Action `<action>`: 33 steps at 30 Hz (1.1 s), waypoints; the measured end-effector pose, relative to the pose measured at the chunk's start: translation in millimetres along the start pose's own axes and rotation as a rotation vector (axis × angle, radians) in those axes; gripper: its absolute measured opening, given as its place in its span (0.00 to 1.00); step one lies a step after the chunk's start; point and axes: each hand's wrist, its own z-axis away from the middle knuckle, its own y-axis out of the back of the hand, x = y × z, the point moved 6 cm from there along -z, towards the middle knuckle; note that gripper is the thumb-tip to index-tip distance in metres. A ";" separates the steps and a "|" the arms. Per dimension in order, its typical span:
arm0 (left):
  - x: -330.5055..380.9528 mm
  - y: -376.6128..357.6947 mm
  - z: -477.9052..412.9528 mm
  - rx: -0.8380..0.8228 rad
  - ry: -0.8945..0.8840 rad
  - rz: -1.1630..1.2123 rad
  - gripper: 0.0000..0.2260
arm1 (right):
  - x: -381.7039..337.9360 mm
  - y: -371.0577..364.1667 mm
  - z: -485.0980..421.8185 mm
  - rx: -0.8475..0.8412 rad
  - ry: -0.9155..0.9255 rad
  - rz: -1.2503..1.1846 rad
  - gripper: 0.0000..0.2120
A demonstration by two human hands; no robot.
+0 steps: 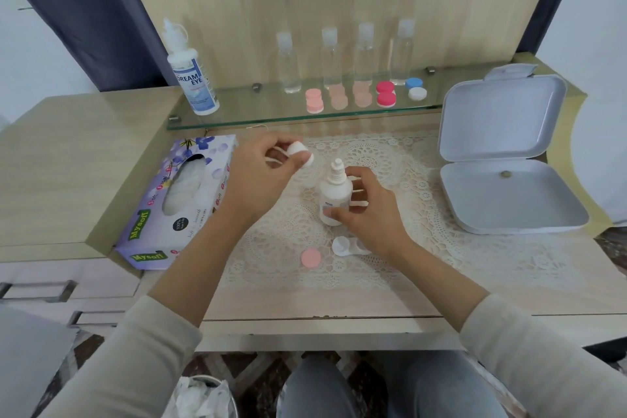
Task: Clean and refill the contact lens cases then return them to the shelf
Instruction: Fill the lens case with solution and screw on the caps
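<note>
My right hand (368,210) grips a small white solution bottle (334,195) standing upright on the lace mat, its nozzle uncovered. My left hand (261,173) pinches the bottle's white cap (300,151) above and to the left of the bottle. An open white lens case (342,245) lies on the mat just in front of the bottle, partly hidden by my right wrist. A loose pink lid (311,257) lies beside it. On the glass shelf (237,114) stand several closed lens cases: pink (314,100), peach (339,97), red (385,93), and blue and white (415,88).
A large solution bottle (191,73) stands at the shelf's left end, with several clear bottles (330,58) behind the cases. A tissue box (179,200) lies left of the mat. An open white box (502,153) sits at the right. A bin with used tissues (202,397) is below.
</note>
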 end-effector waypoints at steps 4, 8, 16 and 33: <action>-34.4 -7.9 29.9 -0.062 0.079 -0.074 0.10 | 1.8 10.0 4.6 0.066 0.000 -0.023 0.25; -66.7 -17.9 46.8 -0.083 0.125 -0.141 0.10 | 1.5 34.0 6.7 0.134 -0.014 -0.009 0.25; -46.5 -26.2 61.4 0.056 -0.160 -0.269 0.16 | 1.6 73.7 15.7 0.123 0.014 0.113 0.23; -50.5 -75.9 87.0 -0.193 -0.204 -0.297 0.18 | -6.3 64.3 22.5 -0.233 0.489 0.920 0.26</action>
